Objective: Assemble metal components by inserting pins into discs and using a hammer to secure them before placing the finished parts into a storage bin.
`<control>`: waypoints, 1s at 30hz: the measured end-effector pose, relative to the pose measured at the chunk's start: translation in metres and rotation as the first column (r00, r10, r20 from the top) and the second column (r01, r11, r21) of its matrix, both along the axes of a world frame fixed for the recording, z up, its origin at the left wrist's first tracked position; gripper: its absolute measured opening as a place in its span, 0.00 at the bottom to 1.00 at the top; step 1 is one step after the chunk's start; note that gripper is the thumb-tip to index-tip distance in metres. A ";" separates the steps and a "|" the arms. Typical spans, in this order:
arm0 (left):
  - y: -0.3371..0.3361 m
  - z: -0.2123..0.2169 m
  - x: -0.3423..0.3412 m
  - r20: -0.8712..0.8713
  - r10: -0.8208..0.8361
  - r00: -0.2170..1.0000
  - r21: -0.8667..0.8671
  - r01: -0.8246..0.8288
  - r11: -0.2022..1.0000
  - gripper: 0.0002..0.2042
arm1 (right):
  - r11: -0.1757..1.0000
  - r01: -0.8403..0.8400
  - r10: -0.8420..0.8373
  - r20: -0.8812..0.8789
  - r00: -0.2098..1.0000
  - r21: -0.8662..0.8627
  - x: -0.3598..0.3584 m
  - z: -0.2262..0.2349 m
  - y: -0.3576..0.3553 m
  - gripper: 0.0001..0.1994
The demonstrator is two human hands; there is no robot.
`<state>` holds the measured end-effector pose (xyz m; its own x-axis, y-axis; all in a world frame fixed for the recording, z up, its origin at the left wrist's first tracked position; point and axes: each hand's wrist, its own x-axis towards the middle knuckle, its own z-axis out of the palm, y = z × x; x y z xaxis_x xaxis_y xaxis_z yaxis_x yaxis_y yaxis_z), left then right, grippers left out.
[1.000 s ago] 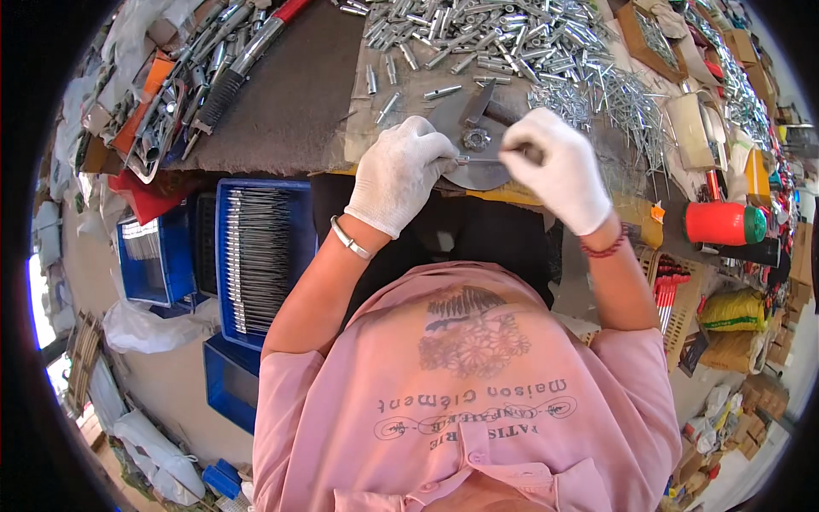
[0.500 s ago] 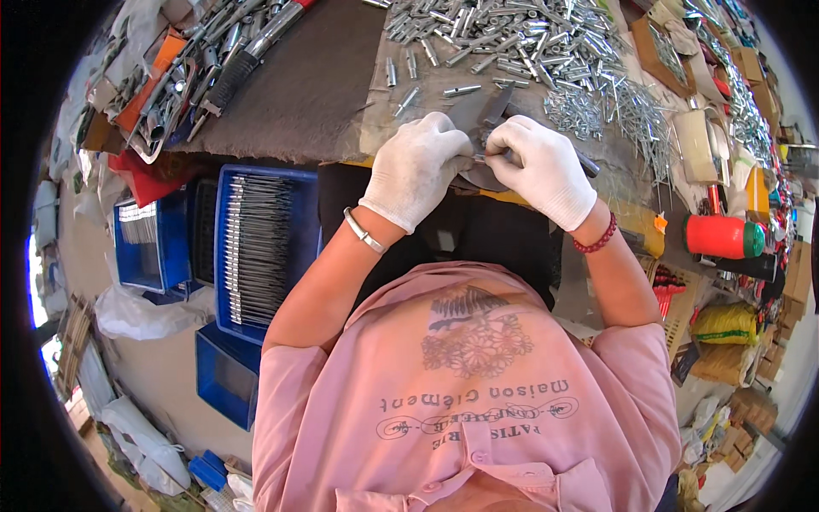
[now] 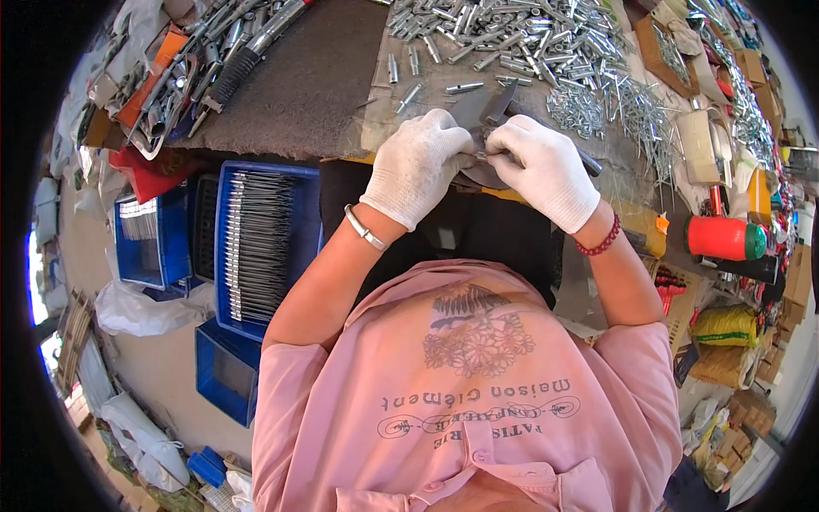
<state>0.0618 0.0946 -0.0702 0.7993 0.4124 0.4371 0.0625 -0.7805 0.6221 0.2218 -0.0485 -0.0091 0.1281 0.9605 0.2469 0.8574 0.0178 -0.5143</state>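
At the far left, a blue bin (image 3: 175, 235) is partly filled with silver pieces (image 3: 139, 220), and above it hand tools (image 3: 166, 94) are heaped on the desk (image 3: 307, 111), which is covered there by a dark mat. Beside the small bin, thin metal rods (image 3: 260, 247) are stacked in one long row within a larger blue bin (image 3: 308, 222). Over the front edge of the desk, the white-gloved left hand (image 3: 424, 166) is held with thumb and fingers pinched narrowly on a small metal part (image 3: 480, 157), which is located between the two hands' fingertips. Just beyond it, a dark hammer (image 3: 497, 104) is partly covered by the right hand (image 3: 546, 166), also gloved, whose fingers are curled close together at the part; whether it is gripped by them cannot be told. Behind, silver sleeves (image 3: 520, 38) are piled loosely, with thin pins (image 3: 597, 111) scattered to their right. Farther right, a wooden box (image 3: 664, 55) and a red container with a green end (image 3: 725, 237) are seen.
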 end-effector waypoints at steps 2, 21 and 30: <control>-0.001 0.004 -0.001 0.025 -0.011 1.000 -0.020 0.012 1.000 0.04 | 1.000 -0.015 0.014 0.070 0.997 0.018 0.001 0.007 -0.005 0.06; -0.004 0.016 -0.008 0.037 0.010 0.999 -0.007 -0.010 1.000 0.07 | 0.930 0.350 -0.365 0.196 0.910 0.109 0.025 -0.005 -0.047 0.19; 0.006 0.010 -0.001 0.059 -0.064 0.996 -0.079 0.068 0.994 0.08 | 0.952 0.222 -0.265 0.206 0.942 0.209 -0.017 -0.002 -0.082 0.22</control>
<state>0.0607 0.1010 -0.0600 0.8012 0.3953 0.4492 -0.0244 -0.7285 0.6847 0.2048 -0.1304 -0.0107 0.2716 0.8436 0.4633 0.9411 -0.1321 -0.3111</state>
